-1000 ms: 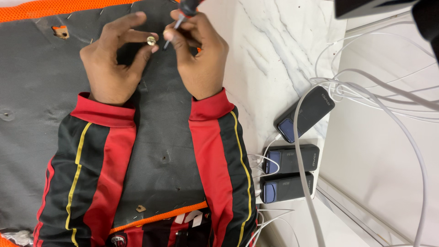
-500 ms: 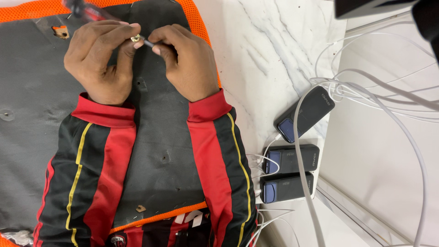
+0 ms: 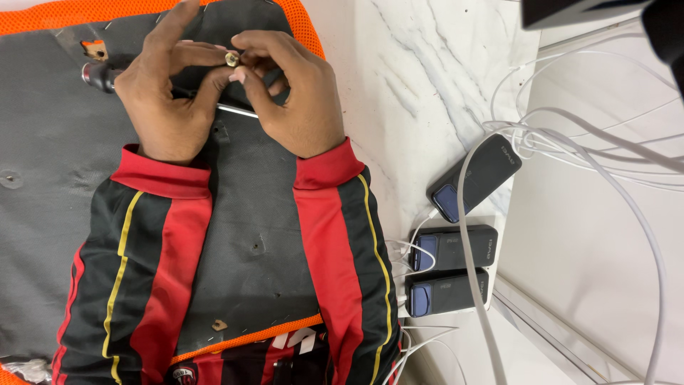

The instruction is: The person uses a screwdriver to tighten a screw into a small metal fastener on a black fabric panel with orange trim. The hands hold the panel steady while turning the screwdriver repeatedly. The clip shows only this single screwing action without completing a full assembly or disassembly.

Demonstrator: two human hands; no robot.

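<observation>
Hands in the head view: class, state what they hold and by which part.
Both hands, left hand and right hand, pinch a small brass-coloured fitting by its sides at the fingertips; a dark-handled tool lies under the left hand.

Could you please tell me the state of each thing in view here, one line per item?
Left hand: shut on the small brass fitting.
Right hand: pinching the same fitting.
Screwdriver: lying under the hands on the grey panel.
Grey panel: flat, orange mesh edge.
Three power banks: plugged into white cables.

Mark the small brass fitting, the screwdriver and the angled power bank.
small brass fitting (image 3: 231, 58), head view, its round end face.
screwdriver (image 3: 98, 75), head view, its dark handle.
angled power bank (image 3: 476, 178), head view, middle of its casing.
</observation>
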